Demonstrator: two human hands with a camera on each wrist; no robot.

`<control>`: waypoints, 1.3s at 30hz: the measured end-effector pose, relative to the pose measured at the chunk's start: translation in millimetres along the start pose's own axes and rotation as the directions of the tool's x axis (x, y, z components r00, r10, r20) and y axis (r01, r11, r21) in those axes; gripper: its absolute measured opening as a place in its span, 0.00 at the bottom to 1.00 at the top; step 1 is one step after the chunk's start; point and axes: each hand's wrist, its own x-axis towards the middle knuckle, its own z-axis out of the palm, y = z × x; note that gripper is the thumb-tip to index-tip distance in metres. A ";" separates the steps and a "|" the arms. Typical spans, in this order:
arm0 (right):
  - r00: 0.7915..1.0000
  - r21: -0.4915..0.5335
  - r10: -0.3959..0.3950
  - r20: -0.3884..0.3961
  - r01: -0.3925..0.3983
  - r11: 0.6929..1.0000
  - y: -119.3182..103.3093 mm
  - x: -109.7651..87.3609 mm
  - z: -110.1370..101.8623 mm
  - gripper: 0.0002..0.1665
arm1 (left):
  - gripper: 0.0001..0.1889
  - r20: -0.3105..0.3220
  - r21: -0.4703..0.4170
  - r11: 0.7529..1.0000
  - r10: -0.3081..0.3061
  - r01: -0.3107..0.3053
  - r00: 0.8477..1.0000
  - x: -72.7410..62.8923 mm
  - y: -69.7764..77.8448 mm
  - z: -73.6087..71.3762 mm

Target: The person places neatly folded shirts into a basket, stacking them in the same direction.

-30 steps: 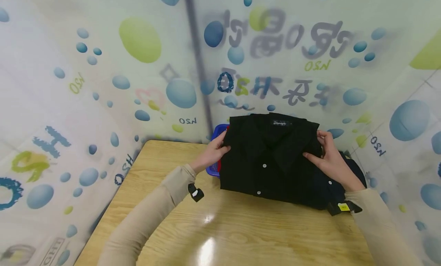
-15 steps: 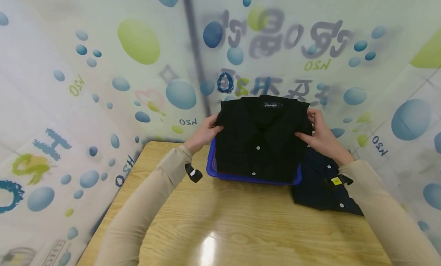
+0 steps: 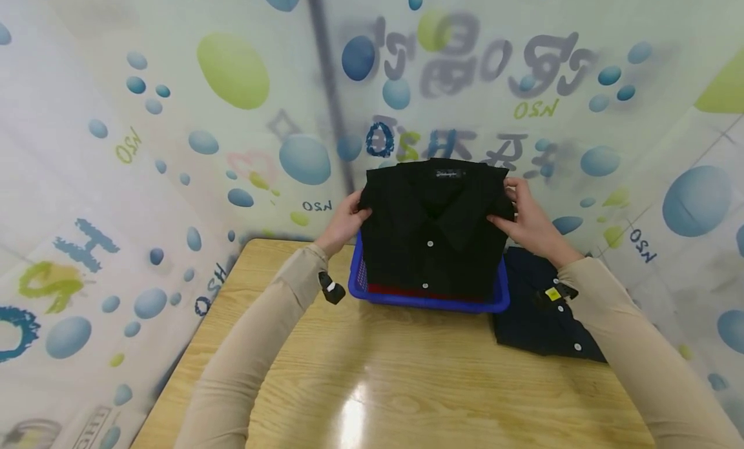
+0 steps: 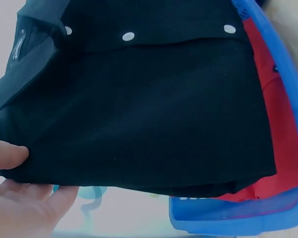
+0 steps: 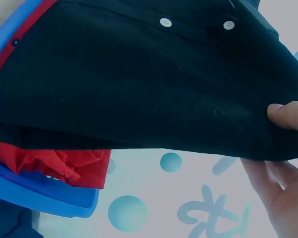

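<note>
Between my two hands a folded black shirt (image 3: 433, 242) with white buttons hangs tilted, its collar end raised. My left hand (image 3: 344, 224) pinches the left edge near the collar, thumb on the front and fingers behind. On the opposite edge my right hand (image 3: 531, 221) grips the cloth the same way. The shirt's lower end lies over a blue plastic basket (image 3: 430, 302). Inside the basket is red cloth (image 4: 283, 129), showing along the shirt's edge; a small dark button (image 5: 15, 42) is on it.
A folded dark navy shirt (image 3: 523, 313) with white buttons lies on the wooden table (image 3: 325, 384), just right of the basket and partly under my right forearm. Behind the table stands a wall covering (image 3: 232, 177) printed with bubbles and letters.
The black shirt has moved up and left from beside the basket to over it, both hands still holding it. The basket's front rim and the navy shirt have come into fuller view.
</note>
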 end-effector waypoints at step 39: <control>0.982 -0.032 0.191 -0.006 -0.191 0.981 61.7 4.9 36.1 0.28 | 0.18 -0.079 0.212 0.961 -0.161 0.174 0.984 29.4 -55.2 24.4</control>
